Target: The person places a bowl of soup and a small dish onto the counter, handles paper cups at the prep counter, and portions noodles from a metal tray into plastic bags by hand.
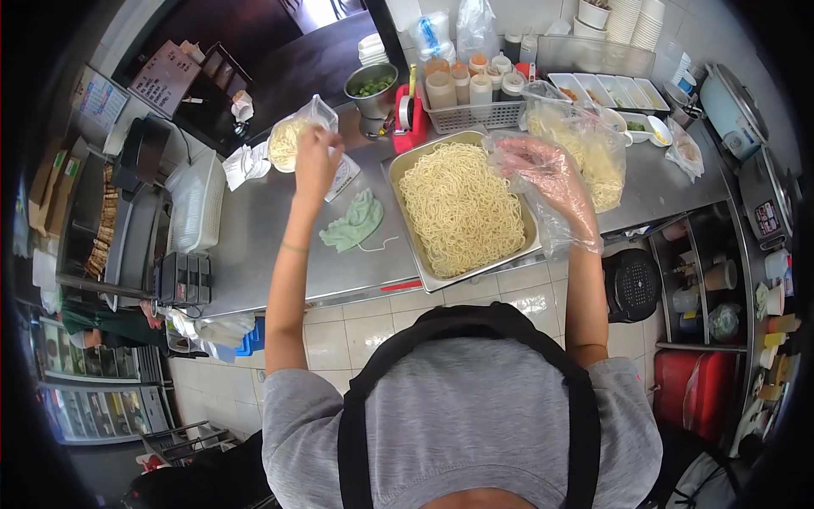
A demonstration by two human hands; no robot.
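Observation:
My left hand is at a clear plastic bag of noodles, its fingers closed at the bag's side and slightly blurred. Beneath that hand, part of a white flat object shows. My right hand wears a loose clear plastic glove and hovers over the right rim of a metal tray. Its fingers are slightly bent and apart, with nothing visible in them. Pale noodles fill the tray. Just beyond the right hand lie more plastic bags of noodles.
A crumpled green cloth lies left of the tray. Behind the tray are a red tape dispenser, a metal pot of greens and a basket of sauce bottles. A black stool stands below the counter at right.

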